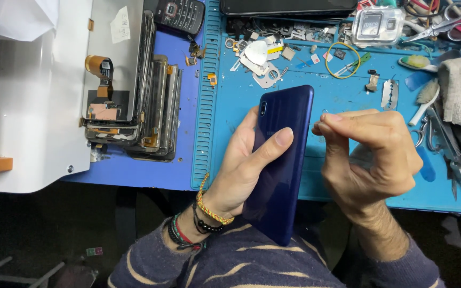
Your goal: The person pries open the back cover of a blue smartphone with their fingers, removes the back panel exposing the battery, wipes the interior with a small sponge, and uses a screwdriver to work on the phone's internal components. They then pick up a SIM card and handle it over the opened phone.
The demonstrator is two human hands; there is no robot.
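Left hand (241, 170) clamped round the blue phone (284, 160), back up over the blue mat (348, 96); right hand (369, 154) pinches a thin pin (320, 127) at its edge — glossy, slippery, likely fragile; best gripped by the sides.

My left hand (244, 165) grips a deep blue phone (284, 160); the mat (348, 96) is bright blue, my sleeves (252, 266) purple with tan stripes, a yellow band (342, 60) at one o'clock.
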